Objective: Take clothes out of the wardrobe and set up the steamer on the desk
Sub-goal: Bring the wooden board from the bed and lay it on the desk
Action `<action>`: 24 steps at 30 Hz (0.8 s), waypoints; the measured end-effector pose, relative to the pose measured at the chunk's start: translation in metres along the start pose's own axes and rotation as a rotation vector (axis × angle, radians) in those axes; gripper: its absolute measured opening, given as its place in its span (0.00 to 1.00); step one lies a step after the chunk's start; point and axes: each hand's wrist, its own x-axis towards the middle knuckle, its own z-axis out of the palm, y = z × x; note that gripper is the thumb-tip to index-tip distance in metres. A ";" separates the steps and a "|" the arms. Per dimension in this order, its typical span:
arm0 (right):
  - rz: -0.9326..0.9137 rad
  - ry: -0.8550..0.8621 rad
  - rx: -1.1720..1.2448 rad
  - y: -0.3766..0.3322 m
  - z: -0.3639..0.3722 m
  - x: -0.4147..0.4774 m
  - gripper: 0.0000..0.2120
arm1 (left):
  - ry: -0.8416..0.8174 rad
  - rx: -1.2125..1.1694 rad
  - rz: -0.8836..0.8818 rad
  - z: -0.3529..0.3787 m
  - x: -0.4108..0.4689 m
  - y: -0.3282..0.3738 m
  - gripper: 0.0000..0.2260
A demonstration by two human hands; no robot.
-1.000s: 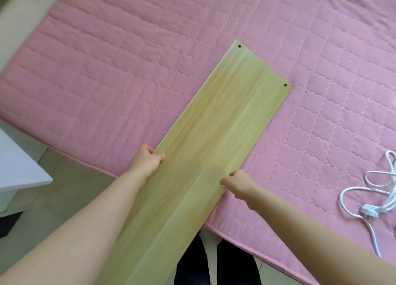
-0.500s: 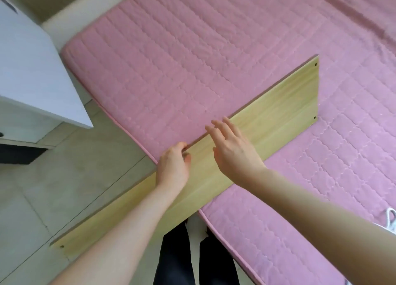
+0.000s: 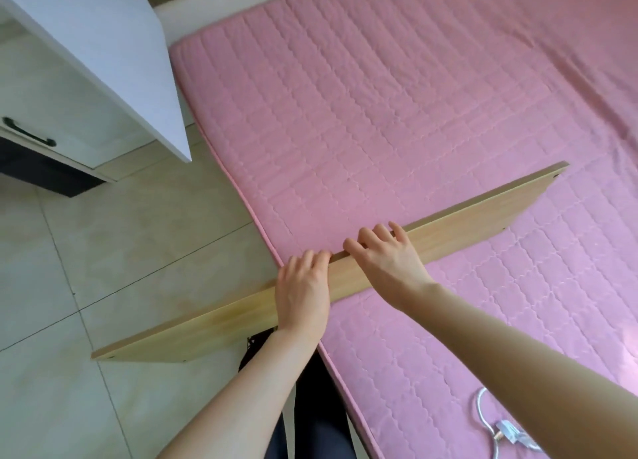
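A long light wooden board (image 3: 476, 213) with small holes at its ends is held tilted on edge, half over the pink quilted bed (image 3: 397, 113) and half over the floor. My left hand (image 3: 303, 293) grips its upper edge near the middle, fingers hooked over the top. My right hand (image 3: 386, 255) sits just to the right, fingers curled over the same upper edge. No clothes, wardrobe or steamer body are visible.
A white desk (image 3: 114, 44) stands at the top left with a drawer and a dark handle (image 3: 27, 134) below it. A white cable with a plug (image 3: 504, 434) lies on the bed at the lower right. Beige tiled floor (image 3: 103, 251) spreads on the left.
The board went from lying flat and lengthwise before me to standing tilted on edge across the bed's side. My right hand moved from its right edge to the upper edge and curled over it.
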 end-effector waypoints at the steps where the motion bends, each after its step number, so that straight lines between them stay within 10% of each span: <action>1: -0.012 -0.011 0.003 0.000 -0.003 -0.001 0.18 | -0.001 0.003 -0.003 -0.004 -0.003 0.002 0.18; 8: -0.149 -0.102 0.027 -0.019 -0.048 -0.018 0.24 | -0.101 -0.014 -0.029 -0.043 -0.042 -0.006 0.16; 24: -0.373 0.074 0.270 -0.197 -0.190 -0.012 0.09 | 0.369 -0.075 -0.126 -0.232 -0.169 -0.114 0.09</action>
